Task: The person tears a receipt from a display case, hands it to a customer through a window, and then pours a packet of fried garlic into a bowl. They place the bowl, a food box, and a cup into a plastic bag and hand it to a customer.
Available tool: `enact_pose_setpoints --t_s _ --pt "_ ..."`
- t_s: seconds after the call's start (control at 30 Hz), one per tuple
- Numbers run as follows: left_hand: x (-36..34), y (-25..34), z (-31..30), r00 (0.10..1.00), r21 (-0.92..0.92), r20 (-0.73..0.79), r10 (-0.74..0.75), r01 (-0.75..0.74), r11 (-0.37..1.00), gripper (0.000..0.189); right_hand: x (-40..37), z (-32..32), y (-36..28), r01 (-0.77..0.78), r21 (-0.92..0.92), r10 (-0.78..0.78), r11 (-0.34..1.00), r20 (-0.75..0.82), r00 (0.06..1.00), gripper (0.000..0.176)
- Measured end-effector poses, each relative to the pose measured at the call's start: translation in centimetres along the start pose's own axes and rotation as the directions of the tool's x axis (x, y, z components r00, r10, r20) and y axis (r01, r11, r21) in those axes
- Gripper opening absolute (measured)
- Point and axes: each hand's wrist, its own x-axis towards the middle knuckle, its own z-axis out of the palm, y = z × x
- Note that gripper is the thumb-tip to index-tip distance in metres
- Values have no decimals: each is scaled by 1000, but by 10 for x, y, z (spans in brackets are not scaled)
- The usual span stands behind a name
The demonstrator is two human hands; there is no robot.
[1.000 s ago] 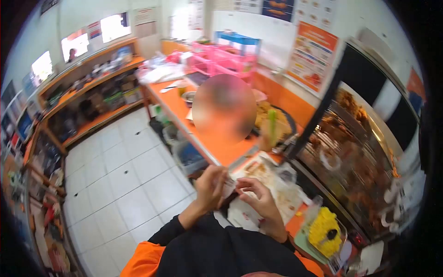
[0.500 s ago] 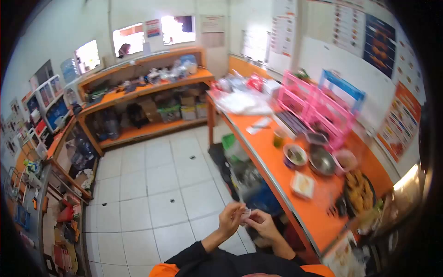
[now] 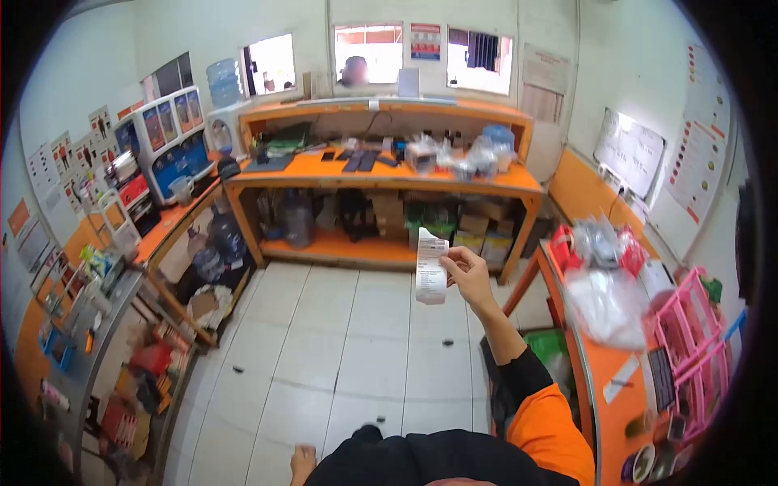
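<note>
A printed paper slip, like a receipt [image 3: 431, 274], hangs upright in front of me over the tiled floor. My right hand [image 3: 468, 273] pinches its right edge between thumb and fingers, with the arm stretched forward. Lines of small print face me, too fine to read. Low by my body, my left hand [image 3: 303, 464] hangs with its fingers curled in. Nothing shows in it, and its lower part runs toward the frame's bottom edge.
An orange counter [image 3: 324, 166] with bags and dark items stands ahead under the windows. On the right, an orange table [image 3: 579, 348] bears plastic bags [image 3: 608, 304] and pink racks [image 3: 689, 324]. A metal worktop [image 3: 113, 324] runs along the left. A person [image 3: 354, 71] is behind a window.
My view has swung left toward the counter. Both hands were at the small paper near my body; now my right hand holds it out ahead, and my left has let go and dropped low.
</note>
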Motion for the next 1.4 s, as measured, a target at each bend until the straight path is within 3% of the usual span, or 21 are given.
enact_pose_setpoints --t_s 0.03,0.1,0.13,0.17,0.2,0.27,0.3,0.37,0.4,0.47,0.5,0.53,0.6,0.67,0.77,0.93,1.13,1.3,1.4 --pt "25 18 1 980 134 143 -139 120 984 24 48 6 6 0 -18 0 1000 -8 1000 16" --pt "119 40 39 932 148 361 16 -74 986 41 129 12 11 -39 -102 38 994 -6 999 17" --pt "151 48 46 881 162 469 69 -163 973 49 177 12 31 32 -79 -31 996 19 999 17" --pt "147 139 13 877 45 462 129 -168 985 53 213 19 25 -25 -45 25 999 -4 1000 18" --pt "211 137 48 834 -169 459 306 -256 952 51 257 22 40 -25 20 25 999 -2 1000 19" --pt "249 280 32 809 -151 475 347 -313 938 47 334 26 54 -8 32 8 999 -2 1000 21" --pt "290 317 36 770 -121 492 406 -402 908 45 371 30 61 -51 74 54 996 -37 998 22" --pt "367 378 55 674 -82 524 521 -569 818 43 451 35 90 20 69 -15 997 -62 998 21" --pt "404 398 63 696 -60 492 523 -572 818 42 492 38 101 30 86 -26 996 -57 998 21" --pt "477 426 76 746 -24 397 535 -574 819 42 580 46 127 79 86 -73 993 -64 995 20" --pt "507 433 82 812 -44 340 474 -490 871 43 627 50 142 55 83 -50 995 -66 997 18" --pt "552 417 96 828 -4 318 462 -486 874 48 672 57 153 56 78 -50 995 -72 996 19" --pt "588 429 80 840 153 426 337 -433 888 52 752 71 182 -3 49 7 999 -73 997 19" --pt "653 377 104 747 117 502 435 -557 822 55 824 91 201 -56 140 67 989 -76 995 21" --pt "702 384 99 759 195 635 143 -337 921 52 926 123 225 -70 49 74 996 -86 994 24" --pt "810 442 79 770 205 637 30 -207 957 47 1073 163 282 -31 60 43 998 -200 979 32" --pt "959 534 44 748 177 657 93 -273 946 41 1216 185 345 -54 173 95 983 -236 967 30" --pt "1054 606 9 679 194 715 165 -420 887 36 1262 202 378 -76 101 102 992 -281 954 28" --pt "1096 655 -13 591 177 773 232 -551 815 33 1273 212 383 -52 273 141 961 -316 938 25"
